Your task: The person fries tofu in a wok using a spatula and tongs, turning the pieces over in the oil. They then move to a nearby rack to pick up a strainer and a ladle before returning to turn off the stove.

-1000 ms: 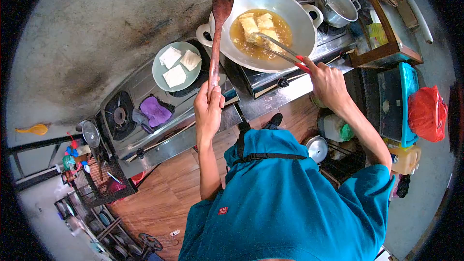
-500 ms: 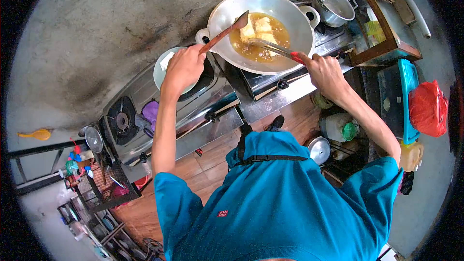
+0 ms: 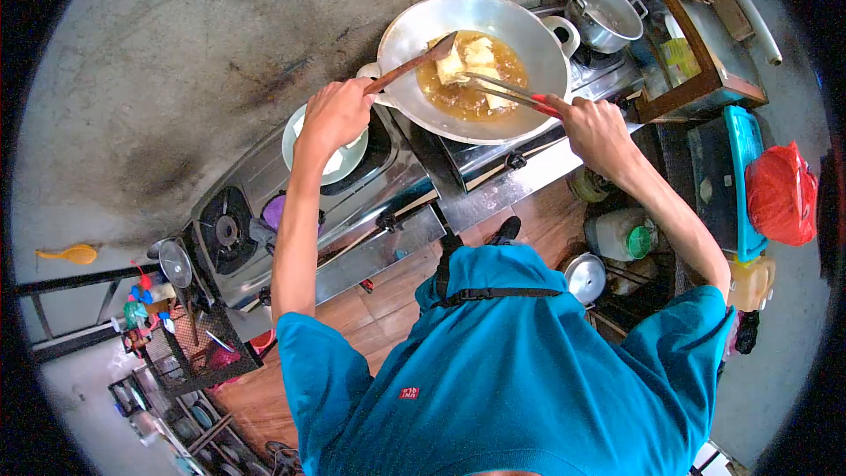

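Note:
A wide metal wok (image 3: pixel 542 79) holds bubbling oil (image 3: pixel 467 108) with pale yellow pieces (image 3: pixel 480 55) in it. My left hand (image 3: pixel 337 113) is closed round the handle of a wooden spatula (image 3: pixel 410 63), whose dark blade touches or overlaps the leftmost piece. From the right, my right hand (image 3: pixel 595 130) grips metal tongs (image 3: pixel 507 91) with red handles; their tips are at the lower edge of that same piece. Partly behind my left hand, a pale bowl (image 3: pixel 350 159) with white pieces rests on the stove.
A pot (image 3: pixel 606 18) stands right of the wok, beside a wooden cabinet (image 3: pixel 696 88). The steel stove (image 3: pixel 339 207) runs to the lower left, with a black burner (image 3: pixel 226 229) and a purple cloth (image 3: pixel 275 210). A red bag (image 3: pixel 782 194) hangs at the right.
The spatula blade has shifted slightly down and right, and the tong tips slightly right. The leftmost piece sits a little lower, apparently tilted. The whole view has shifted slightly.

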